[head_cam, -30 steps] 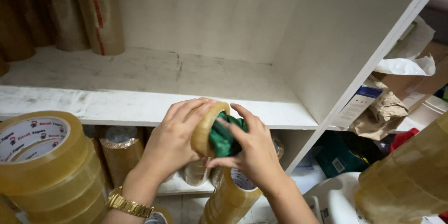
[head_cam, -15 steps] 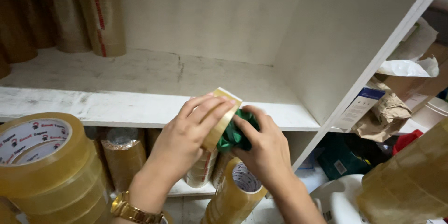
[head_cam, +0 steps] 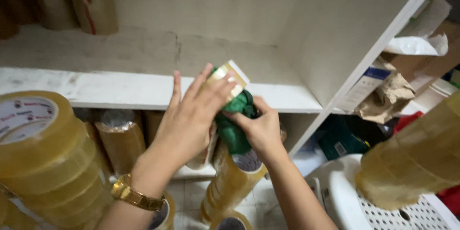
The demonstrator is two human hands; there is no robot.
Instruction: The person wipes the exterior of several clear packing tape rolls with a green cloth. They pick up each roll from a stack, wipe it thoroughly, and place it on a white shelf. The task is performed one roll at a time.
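so the left hand [head_cam: 191,115] has tipped the tape roll [head_cam: 229,77] up onto its edge since a moment ago, fingers wrapped over it, while the right hand [head_cam: 258,132] pinches a green cloth [head_cam: 235,124] against its underside, looks like wiping it, shelf [head_cam: 120,88] just behind.

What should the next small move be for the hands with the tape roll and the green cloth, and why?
Probably turn the tape roll a little in the left hand. The right hand presses the green cloth against only one side of it, and the empty white shelf lies just behind.
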